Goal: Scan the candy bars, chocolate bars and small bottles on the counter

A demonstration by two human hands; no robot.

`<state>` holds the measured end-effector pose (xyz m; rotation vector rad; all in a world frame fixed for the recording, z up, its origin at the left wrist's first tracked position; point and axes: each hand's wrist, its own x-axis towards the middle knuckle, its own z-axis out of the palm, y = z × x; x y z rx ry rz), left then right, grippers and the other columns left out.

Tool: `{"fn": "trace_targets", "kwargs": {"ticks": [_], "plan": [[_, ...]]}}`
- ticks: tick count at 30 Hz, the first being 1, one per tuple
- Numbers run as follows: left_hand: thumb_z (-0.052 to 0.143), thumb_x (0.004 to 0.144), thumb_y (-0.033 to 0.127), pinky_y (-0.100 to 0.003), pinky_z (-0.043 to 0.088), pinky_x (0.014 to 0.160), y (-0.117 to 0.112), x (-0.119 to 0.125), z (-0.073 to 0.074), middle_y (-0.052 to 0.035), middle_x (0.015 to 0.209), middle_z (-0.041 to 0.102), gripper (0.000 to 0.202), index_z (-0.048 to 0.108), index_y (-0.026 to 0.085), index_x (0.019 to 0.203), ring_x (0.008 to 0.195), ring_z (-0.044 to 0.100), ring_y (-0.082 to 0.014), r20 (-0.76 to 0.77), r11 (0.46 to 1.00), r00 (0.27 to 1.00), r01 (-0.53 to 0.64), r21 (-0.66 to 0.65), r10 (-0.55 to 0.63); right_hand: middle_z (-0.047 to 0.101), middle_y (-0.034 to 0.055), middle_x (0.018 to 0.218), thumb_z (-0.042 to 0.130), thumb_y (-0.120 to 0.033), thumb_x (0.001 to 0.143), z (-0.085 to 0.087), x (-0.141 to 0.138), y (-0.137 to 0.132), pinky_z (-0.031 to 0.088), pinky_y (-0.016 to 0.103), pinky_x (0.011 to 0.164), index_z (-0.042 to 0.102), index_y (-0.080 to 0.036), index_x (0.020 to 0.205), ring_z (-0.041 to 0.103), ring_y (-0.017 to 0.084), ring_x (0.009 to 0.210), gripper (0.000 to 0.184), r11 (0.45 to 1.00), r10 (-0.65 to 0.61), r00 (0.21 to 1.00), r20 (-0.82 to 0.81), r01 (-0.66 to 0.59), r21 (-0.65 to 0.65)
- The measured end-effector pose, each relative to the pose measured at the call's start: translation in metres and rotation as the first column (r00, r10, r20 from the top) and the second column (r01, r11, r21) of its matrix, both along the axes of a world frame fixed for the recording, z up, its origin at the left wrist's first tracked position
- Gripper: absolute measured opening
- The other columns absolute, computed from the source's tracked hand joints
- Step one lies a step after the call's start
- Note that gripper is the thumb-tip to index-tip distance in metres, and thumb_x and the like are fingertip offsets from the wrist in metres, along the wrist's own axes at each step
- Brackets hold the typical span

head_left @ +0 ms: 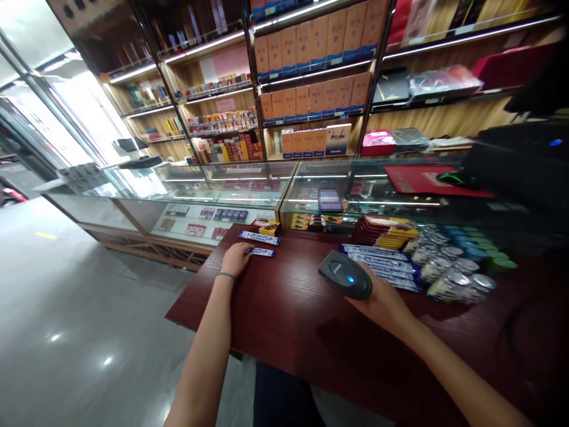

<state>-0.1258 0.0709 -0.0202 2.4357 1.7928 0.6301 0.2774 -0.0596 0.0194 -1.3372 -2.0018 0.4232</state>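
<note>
Wall shelves (311, 89) of boxed goods stand behind a glass display case (213, 184), which is set against a dark red wooden counter (275, 320). On the counter, a black handheld barcode scanner (345, 274) is grasped by the curled fingers of the right hand (377, 302). Beside it, a blue-and-white bar packet (261, 252) is touched by the released fingers of the left hand (235, 258).

Left forearm (205, 347) bare, reaching forward; slim grey wristband (226, 275) at wrist. Left hand (235, 259) palm down, fingers (245, 252) extended, low. Right forearm (457, 373) bare, angled inward from lower right. Right hand (377, 302) cupped, gripping.
</note>
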Motion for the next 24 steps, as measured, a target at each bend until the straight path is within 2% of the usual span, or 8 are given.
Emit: {"fn": "trace_targets", "kwargs": {"ticks": [4, 8, 10, 12, 14, 16, 19, 24], "plan": [[0.059, 0.092, 0.025, -0.036, 0.049, 0.095, -0.008, 0.016, 0.011, -0.01, 0.105, 0.075, 0.019, 0.075, 0.021, 0.101, 0.102, 0.067, -0.0252, -0.002, 0.999, 1.0, -0.031, 0.044, 0.031, 0.075, 0.0089, 0.093, 0.06, -0.036, 0.08, -0.005, 0.004, 0.001, 0.051, 0.032, 0.065, 0.05, -0.025, 0.112, 0.074, 0.032, 0.09, 0.035, 1.0, -0.018, 1.0, -0.003, 0.018, -0.009], [0.05, 0.097, 0.032, -0.03, 0.05, 0.086, -0.016, 0.048, 0.017, -0.0085, 0.1, 0.074, 0.023, 0.07, 0.022, 0.101, 0.095, 0.069, -0.0214, 0.331, 0.994, 0.942, -0.079, 0.078, 0.049, 0.075, 0.0102, 0.094, 0.061, -0.037, 0.078, -0.006, 0.009, 0.003, 0.052, 0.034, 0.068, 0.048, -0.023, 0.121, 0.073, 0.034, 0.097, 0.047, 0.998, -0.06, 0.998, -0.018, 0.059, -0.038], [0.05, 0.097, 0.039, -0.027, 0.053, 0.076, -0.02, 0.068, 0.018, -0.0062, 0.094, 0.073, 0.026, 0.067, 0.021, 0.102, 0.085, 0.07, -0.0194, 0.602, 0.999, 0.797, -0.043, -0.025, 0.05, 0.075, 0.01, 0.095, 0.061, -0.036, 0.078, -0.004, 0.01, 0.002, 0.052, 0.035, 0.071, 0.046, -0.023, 0.124, 0.072, 0.034, 0.1, 0.05, 0.996, -0.077, 0.996, -0.041, 0.075, -0.052], [0.052, 0.094, 0.047, -0.027, 0.055, 0.063, -0.023, 0.087, 0.017, -0.0043, 0.087, 0.071, 0.031, 0.064, 0.019, 0.103, 0.072, 0.07, -0.0181, 0.815, 0.977, 0.567, 0.077, -0.197, 0.12, 0.075, 0.0089, 0.095, 0.061, -0.036, 0.078, 0.0, 0.01, 0.001, 0.052, 0.035, 0.072, 0.046, -0.024, 0.123, 0.072, 0.033, 0.101, 0.049, 0.992, -0.106, 0.992, -0.07, 0.101, -0.071], [0.058, 0.09, 0.051, -0.027, 0.056, 0.054, -0.027, 0.103, 0.016, -0.0042, 0.085, 0.07, 0.036, 0.062, 0.018, 0.102, 0.065, 0.069, -0.0174, 0.909, 0.921, 0.348, 0.224, -0.317, 0.229, 0.075, 0.007, 0.093, 0.062, -0.036, 0.077, 0.005, 0.009, 0.0, 0.051, 0.034, 0.071, 0.047, -0.026, 0.12, 0.073, 0.032, 0.098, 0.046, 0.984, -0.153, 0.984, -0.087, 0.144, -0.104], [0.065, 0.087, 0.05, -0.027, 0.057, 0.054, -0.031, 0.114, 0.016, -0.0061, 0.088, 0.07, 0.037, 0.063, 0.015, 0.102, 0.066, 0.069, -0.0168, 0.931, 0.869, 0.209, 0.343, -0.357, 0.301, 0.075, 0.0051, 0.091, 0.063, -0.036, 0.076, 0.01, 0.007, 0.0, 0.051, 0.033, 0.069, 0.048, -0.028, 0.117, 0.074, 0.031, 0.093, 0.044, 0.974, -0.196, 0.976, -0.09, 0.183, -0.135], [0.071, 0.085, 0.041, -0.028, 0.06, 0.06, -0.037, 0.122, 0.018, -0.0092, 0.095, 0.071, 0.036, 0.065, 0.014, 0.108, 0.073, 0.072, -0.0176, 0.926, 0.796, 0.121, 0.478, -0.371, 0.359, 0.076, 0.0043, 0.092, 0.064, -0.036, 0.077, 0.015, 0.006, -0.001, 0.051, 0.032, 0.069, 0.049, -0.029, 0.117, 0.074, 0.03, 0.091, 0.043, 0.967, -0.225, 0.969, -0.1, 0.21, -0.144], [0.075, 0.084, 0.033, -0.03, 0.061, 0.069, -0.043, 0.123, 0.023, -0.0117, 0.104, 0.072, 0.04, 0.067, 0.014, 0.119, 0.082, 0.074, -0.0209, 0.916, 0.726, 0.129, 0.571, -0.382, 0.381, 0.076, 0.0063, 0.094, 0.065, -0.035, 0.076, 0.015, 0.008, 0.0, 0.053, 0.035, 0.072, 0.049, -0.027, 0.123, 0.074, 0.032, 0.089, 0.051, 0.975, -0.162, 0.987, 0.005, 0.161, -0.156]]}}
